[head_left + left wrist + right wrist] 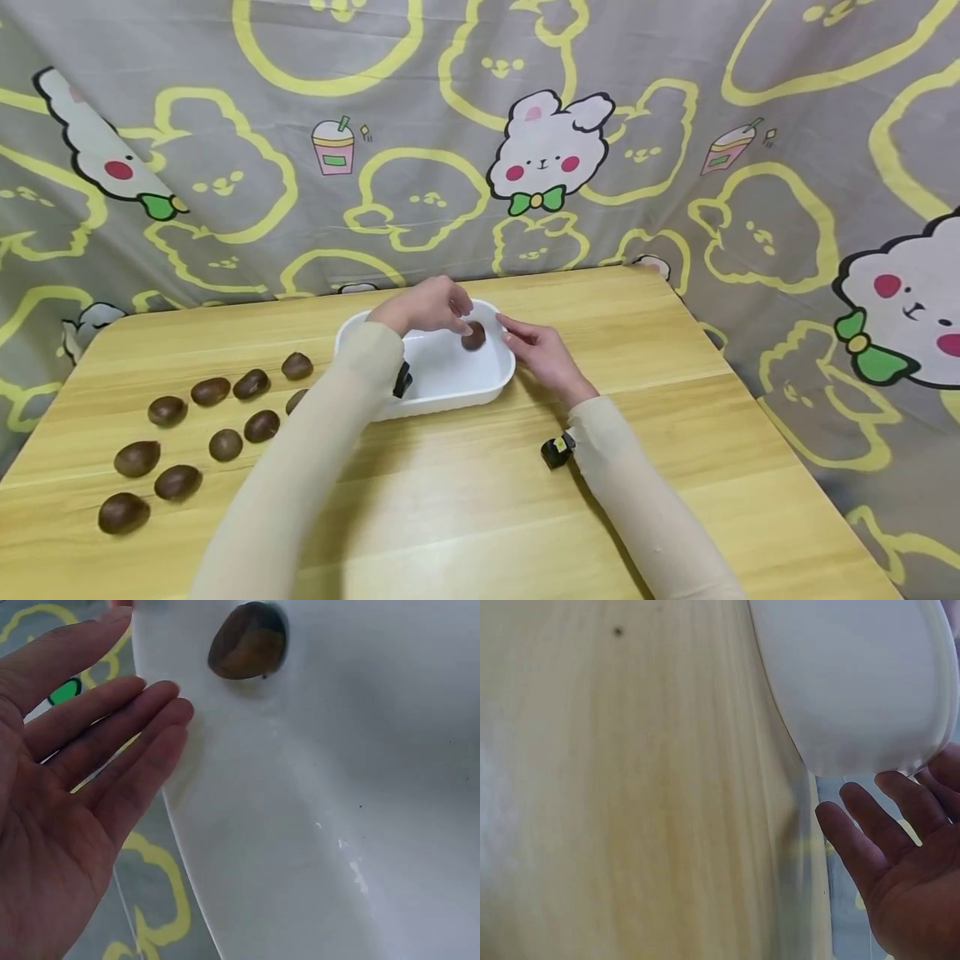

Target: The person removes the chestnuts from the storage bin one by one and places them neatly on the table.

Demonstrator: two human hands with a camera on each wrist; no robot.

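Note:
A white tray (442, 367) with a raised rim sits near the back of the wooden table. Inside it, towards the right end, lies a brown chestnut (474, 336). My left hand (431, 306) reaches over the tray; in the left wrist view its fingers (131, 769) are extended, and a gap separates them from the chestnut (249, 641). At the tray's right end, my right hand (543, 357) touches the rim. The right wrist view shows that hand's fingers (881, 825) stretched out, some against the tray's outer wall (855, 705) and others apart from it.
Several loose chestnuts (177, 482) are spread over the left of the table (465, 500); my left sleeve (300, 467) partly covers one beside the tray. A patterned curtain (420, 108) hangs along the table's back and right sides.

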